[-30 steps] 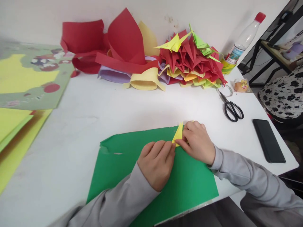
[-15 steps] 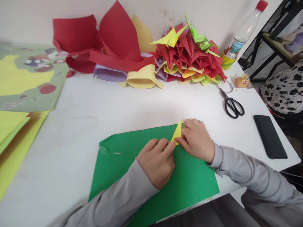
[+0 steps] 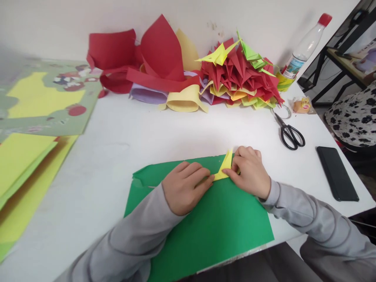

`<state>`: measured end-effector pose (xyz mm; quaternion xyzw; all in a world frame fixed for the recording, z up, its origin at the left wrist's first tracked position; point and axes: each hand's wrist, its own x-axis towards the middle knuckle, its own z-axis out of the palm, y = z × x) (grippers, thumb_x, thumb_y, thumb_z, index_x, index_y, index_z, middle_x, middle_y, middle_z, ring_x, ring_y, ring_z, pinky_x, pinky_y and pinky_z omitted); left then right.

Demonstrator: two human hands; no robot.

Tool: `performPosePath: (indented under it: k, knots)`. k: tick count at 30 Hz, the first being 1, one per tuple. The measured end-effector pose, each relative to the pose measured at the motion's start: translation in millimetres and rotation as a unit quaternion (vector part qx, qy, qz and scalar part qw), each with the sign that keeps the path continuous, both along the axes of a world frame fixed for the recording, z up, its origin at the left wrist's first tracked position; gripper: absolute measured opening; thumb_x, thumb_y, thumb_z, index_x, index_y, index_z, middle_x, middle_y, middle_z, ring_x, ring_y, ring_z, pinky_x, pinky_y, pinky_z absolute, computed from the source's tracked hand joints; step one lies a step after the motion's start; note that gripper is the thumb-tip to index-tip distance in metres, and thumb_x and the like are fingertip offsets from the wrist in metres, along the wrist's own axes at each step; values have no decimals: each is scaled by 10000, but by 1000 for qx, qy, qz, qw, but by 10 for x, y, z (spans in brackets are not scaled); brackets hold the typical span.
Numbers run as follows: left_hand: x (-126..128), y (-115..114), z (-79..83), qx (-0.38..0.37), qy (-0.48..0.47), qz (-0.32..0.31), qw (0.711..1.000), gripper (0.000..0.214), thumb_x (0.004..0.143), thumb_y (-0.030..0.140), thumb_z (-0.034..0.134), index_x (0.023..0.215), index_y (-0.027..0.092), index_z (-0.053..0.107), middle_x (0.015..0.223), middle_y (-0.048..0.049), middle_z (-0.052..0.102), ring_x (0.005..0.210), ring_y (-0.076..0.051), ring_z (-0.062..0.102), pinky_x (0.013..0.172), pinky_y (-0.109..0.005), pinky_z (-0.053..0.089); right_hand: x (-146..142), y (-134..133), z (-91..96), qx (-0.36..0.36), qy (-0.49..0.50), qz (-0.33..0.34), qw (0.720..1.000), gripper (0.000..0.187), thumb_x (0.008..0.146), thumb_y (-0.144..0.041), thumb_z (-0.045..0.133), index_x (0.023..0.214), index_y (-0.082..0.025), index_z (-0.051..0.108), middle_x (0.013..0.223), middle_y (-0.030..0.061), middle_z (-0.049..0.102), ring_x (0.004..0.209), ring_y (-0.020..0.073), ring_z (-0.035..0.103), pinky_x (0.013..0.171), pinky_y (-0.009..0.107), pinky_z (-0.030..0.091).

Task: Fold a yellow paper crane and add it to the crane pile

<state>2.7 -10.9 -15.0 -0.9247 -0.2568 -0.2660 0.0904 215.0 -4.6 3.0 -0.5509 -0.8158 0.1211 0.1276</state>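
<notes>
A small piece of folded yellow paper lies over a green sheet, with a narrow point of it standing up toward the wall. My left hand pinches its left end between thumb and fingers. On the other side, my right hand is closed on its right part, the thumb pressed against the paper's lower edge. My curled right fingers hide some of the folds. The green sheet lies under both hands and has a creased, torn top left corner.
Red folded paper pieces are piled by the wall, beside large red paper shapes. A bottle, scissors, a wrapped snack and a black phone are to the right. Yellow paper sheets lie at left.
My left hand has shifted left and slightly up, drawing out the paper's left end. More of the yellow paper shows between my hands. The view has turned slightly left.
</notes>
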Motion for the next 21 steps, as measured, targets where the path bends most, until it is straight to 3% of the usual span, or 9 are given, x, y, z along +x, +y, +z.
performPosePath:
  k: [4,11,15,21]
  knots:
    - [56,-6,-45,27,-12,6,1000,166,896,104,504,806,160,632,814,-35,687,749,-182,539,609,-333,375,28,10,-9,33,7,-8,999,297,836,-424,641,696,-180,544,814,36,515,813,213,446,732,346,289]
    - [85,-1,-137,25,-24,12,999,247,918,115,448,744,162,617,767,-32,665,706,-169,521,580,-340,359,44,-10,-80,168,-8,101,981,98,899,-261,576,834,-202,621,941,54,588,877,210,451,758,352,276]
    - [74,-15,-167,7,-21,25,999,308,937,119,395,729,168,616,740,-32,648,694,-158,522,586,-339,368,47,14,-116,214,-3,171,962,147,909,-167,542,845,-221,662,1016,39,637,950,203,465,800,367,265]
    - [48,-41,-112,-17,10,17,1000,298,932,101,398,741,164,619,733,-30,640,695,-163,519,590,-333,381,59,38,-112,218,-40,199,954,226,934,-165,482,894,-258,684,975,39,632,859,181,461,795,367,262]
